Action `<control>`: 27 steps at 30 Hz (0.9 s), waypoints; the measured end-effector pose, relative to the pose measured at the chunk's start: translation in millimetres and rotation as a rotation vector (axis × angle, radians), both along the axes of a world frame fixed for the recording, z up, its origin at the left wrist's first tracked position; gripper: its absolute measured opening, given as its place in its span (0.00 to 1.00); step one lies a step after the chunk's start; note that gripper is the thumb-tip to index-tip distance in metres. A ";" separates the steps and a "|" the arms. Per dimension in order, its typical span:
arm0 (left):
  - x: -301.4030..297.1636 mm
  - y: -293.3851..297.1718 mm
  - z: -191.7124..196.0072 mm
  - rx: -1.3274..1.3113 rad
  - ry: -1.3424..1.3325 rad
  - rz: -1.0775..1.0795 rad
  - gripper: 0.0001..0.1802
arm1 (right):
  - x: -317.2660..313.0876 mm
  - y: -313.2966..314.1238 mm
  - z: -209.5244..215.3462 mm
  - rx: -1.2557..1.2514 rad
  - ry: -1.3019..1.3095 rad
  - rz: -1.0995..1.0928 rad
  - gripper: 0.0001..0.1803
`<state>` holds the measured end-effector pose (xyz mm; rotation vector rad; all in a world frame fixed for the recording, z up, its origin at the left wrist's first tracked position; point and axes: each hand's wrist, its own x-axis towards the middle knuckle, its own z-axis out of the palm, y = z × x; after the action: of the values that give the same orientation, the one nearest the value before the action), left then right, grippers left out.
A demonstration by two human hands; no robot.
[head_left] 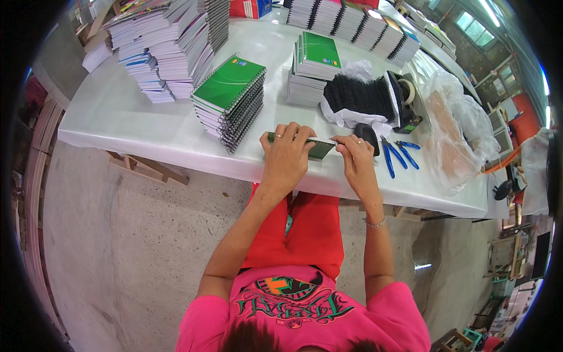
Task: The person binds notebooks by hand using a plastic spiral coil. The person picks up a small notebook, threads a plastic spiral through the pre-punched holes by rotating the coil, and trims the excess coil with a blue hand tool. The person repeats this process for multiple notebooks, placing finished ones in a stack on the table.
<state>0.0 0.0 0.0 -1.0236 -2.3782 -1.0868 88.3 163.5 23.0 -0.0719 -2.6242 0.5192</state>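
Observation:
A green-covered notebook [320, 150] stands on edge at the front of the table. My left hand [286, 154] is closed over its top edge and left part, fingers wrapped round it. My right hand [355, 157] is pinched at the notebook's right end; what lies between its fingertips is too small to make out. To the left sits a stack of green spiral notebooks [230, 84], dark wire coils along its right side. Beyond my hands is a pile of green-covered books [317, 48] with no coils visible. Black coils [359, 97] lie on white paper nearby.
Right of my right hand lie blue-handled pliers [394, 157], a second blue-handled tool [407, 154] and a black rounded object [366, 138]. A tape dispenser [406, 100] and clear plastic bag [460, 117] stand farther right. Tall paper stacks [161, 50] and bound notebooks [346, 23] line the back.

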 end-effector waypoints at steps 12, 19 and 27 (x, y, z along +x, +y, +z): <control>-2.0 1.2 -1.2 0.017 -0.011 0.001 0.09 | -7.6 -15.0 -1.0 -0.403 0.259 -0.036 0.10; -0.7 -0.7 -0.1 0.029 -0.024 -0.016 0.08 | -6.3 -18.2 4.0 -0.321 0.280 -0.025 0.11; 0.4 -1.4 2.1 0.036 -0.028 -0.025 0.08 | -2.2 -12.3 1.3 -0.116 0.156 -0.004 0.06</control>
<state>0.4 -1.4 2.1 -1.0357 -2.3652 -1.1557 86.0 151.2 24.3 -0.0707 -2.4408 0.6486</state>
